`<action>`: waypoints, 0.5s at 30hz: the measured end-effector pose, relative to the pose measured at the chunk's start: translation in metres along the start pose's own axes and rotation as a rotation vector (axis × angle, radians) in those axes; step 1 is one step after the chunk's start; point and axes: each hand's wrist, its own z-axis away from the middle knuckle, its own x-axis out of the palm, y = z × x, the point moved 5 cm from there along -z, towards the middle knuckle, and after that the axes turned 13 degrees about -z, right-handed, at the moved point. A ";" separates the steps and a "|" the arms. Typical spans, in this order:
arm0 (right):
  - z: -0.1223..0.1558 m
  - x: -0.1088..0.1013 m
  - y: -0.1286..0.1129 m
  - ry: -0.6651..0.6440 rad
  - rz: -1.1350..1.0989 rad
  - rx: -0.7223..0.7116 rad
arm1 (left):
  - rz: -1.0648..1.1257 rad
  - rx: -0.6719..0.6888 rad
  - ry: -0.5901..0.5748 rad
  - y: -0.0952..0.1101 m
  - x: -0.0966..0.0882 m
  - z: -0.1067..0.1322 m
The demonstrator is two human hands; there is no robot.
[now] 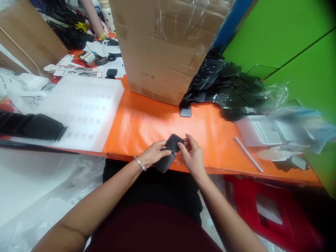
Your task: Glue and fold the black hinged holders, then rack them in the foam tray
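A black hinged case (165, 161), made of two rounded square panels joined along one edge, is spread open above the front edge of the orange table. My left hand (154, 154) grips it near the hinge, thumb on top; a silver bracelet circles that wrist. On the upper panel's right edge, my right hand (193, 154) pinches with thumb and fingers. A single black square piece (186, 111) lies farther back, beside the cardboard box. What the case is for cannot be made out.
Behind stands a tall cardboard box (160, 52). A heap of black pieces (228, 80) lies right of it. White foam (81, 101) and a row of black panels (34, 125) are at left. White boxes (262, 131) and a thin rod (248, 154) lie right; below is a red stool (244, 199).
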 end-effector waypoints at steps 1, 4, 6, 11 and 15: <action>0.002 0.002 0.002 -0.041 -0.118 0.118 | 0.026 0.009 0.011 0.001 0.000 0.002; 0.010 0.011 0.000 -0.151 -0.375 0.352 | 0.092 0.051 -0.007 0.007 0.007 0.010; 0.014 0.013 -0.004 -0.149 -0.458 0.392 | 0.121 0.040 -0.046 0.010 0.015 0.015; 0.014 0.015 -0.010 -0.071 -0.512 0.367 | 0.057 0.023 0.040 0.014 0.027 0.022; 0.015 0.016 -0.004 -0.058 -0.582 0.378 | -0.031 0.073 0.132 0.014 0.033 0.025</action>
